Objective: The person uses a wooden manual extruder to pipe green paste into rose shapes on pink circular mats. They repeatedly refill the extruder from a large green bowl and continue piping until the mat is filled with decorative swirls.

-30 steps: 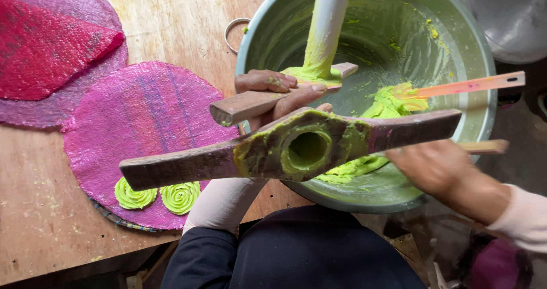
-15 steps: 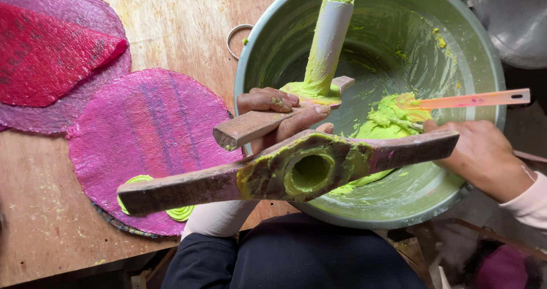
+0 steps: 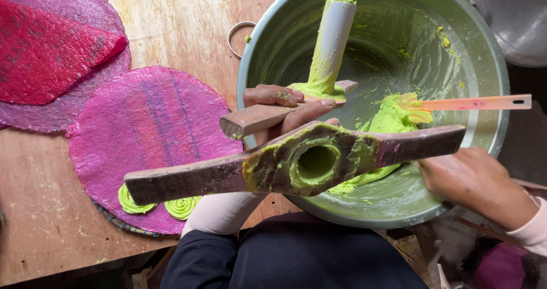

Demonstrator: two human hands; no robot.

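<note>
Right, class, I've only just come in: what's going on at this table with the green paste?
A person is working with a wooden press smeared with green dough. The left hand grips the plunger piece, whose white shaft stands tilted over a large metal bowl. The right hand holds one end of the press's long bar. More dough and a pink spatula sit in the bowl. Two green spirals lie on a round pink mat beside it.

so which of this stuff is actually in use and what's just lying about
In use:
left hand gripping the plunger piece
right hand at the wooden press
metal bowl of green dough
pink round mat with green spirals

Lying about:
folded red mat
metal ring
</note>
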